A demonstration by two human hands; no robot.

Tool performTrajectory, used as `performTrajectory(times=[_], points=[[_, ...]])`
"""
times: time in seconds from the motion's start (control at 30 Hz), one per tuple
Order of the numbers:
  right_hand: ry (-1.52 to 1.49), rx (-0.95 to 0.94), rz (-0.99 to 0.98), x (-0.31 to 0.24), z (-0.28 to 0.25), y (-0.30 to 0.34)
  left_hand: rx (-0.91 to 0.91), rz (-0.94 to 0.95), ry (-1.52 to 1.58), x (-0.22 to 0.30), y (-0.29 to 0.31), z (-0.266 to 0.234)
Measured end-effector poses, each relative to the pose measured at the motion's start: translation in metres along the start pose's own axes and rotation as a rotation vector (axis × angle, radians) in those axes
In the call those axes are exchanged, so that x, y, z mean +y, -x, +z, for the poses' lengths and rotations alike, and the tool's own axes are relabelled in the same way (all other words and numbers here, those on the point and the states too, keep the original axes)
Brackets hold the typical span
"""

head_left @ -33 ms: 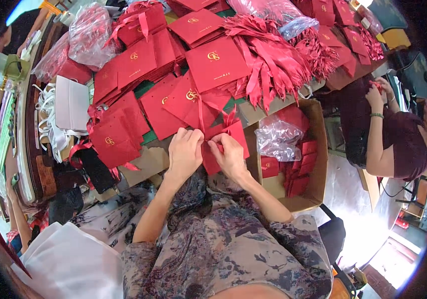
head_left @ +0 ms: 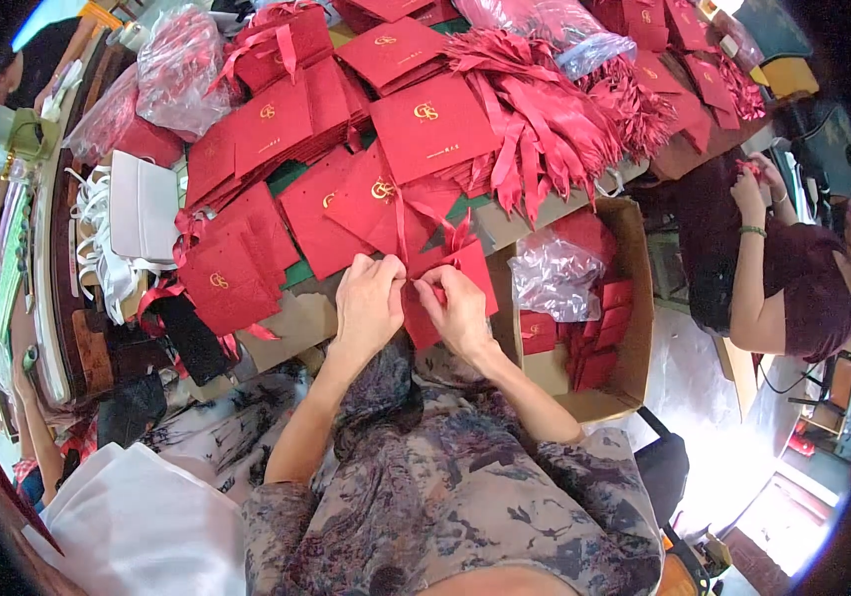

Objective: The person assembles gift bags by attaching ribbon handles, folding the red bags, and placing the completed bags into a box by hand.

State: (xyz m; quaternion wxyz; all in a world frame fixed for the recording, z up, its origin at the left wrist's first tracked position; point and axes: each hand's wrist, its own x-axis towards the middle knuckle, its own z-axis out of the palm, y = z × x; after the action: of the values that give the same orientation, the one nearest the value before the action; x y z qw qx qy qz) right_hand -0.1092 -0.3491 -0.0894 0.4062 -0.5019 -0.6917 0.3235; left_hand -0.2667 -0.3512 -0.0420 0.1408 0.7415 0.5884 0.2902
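Observation:
Over the table's near edge I have a small red paper gift bag (head_left: 473,266), with a red ribbon (head_left: 401,226) rising from between my fingers. My left hand (head_left: 366,300) is closed in a pinch on the ribbon at the bag's upper left. Beside it, my right hand (head_left: 457,313) overlaps the front of the bag, with thumb and fingers pinched together near its top. What those right fingertips grip is too small to make out. Just beyond my hands lie flat red bags (head_left: 326,214) with gold emblems.
Stacked red bags (head_left: 272,124) and a heap of red ribbons (head_left: 545,129) cover the table. An open cardboard box (head_left: 634,328) at my right holds red bags and clear plastic. White bags (head_left: 144,209) lie left. A person in dark clothing (head_left: 803,288) sits at the right.

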Motion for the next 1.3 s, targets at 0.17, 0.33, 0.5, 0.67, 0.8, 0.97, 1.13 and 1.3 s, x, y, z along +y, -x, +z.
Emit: performTrajectory(times=[0.17,0.33,0.5,0.67,0.8,0.97,1.13,1.3], points=[[0.005,-0.013,0.013,-0.002,0.001,-0.004,-0.043,-0.104,0.02,-0.003,-0.001,0.0],[0.085,0.036,-0.147,0.001,0.005,-0.008,-0.101,-0.213,0.112,-0.007,-0.002,0.002],[0.112,0.023,-0.042,-0.007,0.007,-0.006,-0.078,-0.164,0.13,0.0,-0.003,0.0],[-0.035,-0.082,0.324,-0.024,-0.002,-0.014,-0.097,-0.138,0.07,0.001,0.001,0.0],[-0.205,-0.041,0.276,-0.012,-0.001,-0.012,-0.057,-0.181,0.202,-0.005,0.0,-0.001],[0.007,0.03,-0.047,-0.007,-0.006,-0.009,-0.066,-0.16,0.202,-0.002,-0.002,0.002],[0.12,0.014,-0.124,-0.001,-0.012,-0.015,-0.015,-0.179,0.248,0.0,-0.003,0.005],[-0.138,-0.138,0.004,-0.033,-0.048,-0.038,0.194,-0.084,0.189,-0.006,0.006,0.015]])
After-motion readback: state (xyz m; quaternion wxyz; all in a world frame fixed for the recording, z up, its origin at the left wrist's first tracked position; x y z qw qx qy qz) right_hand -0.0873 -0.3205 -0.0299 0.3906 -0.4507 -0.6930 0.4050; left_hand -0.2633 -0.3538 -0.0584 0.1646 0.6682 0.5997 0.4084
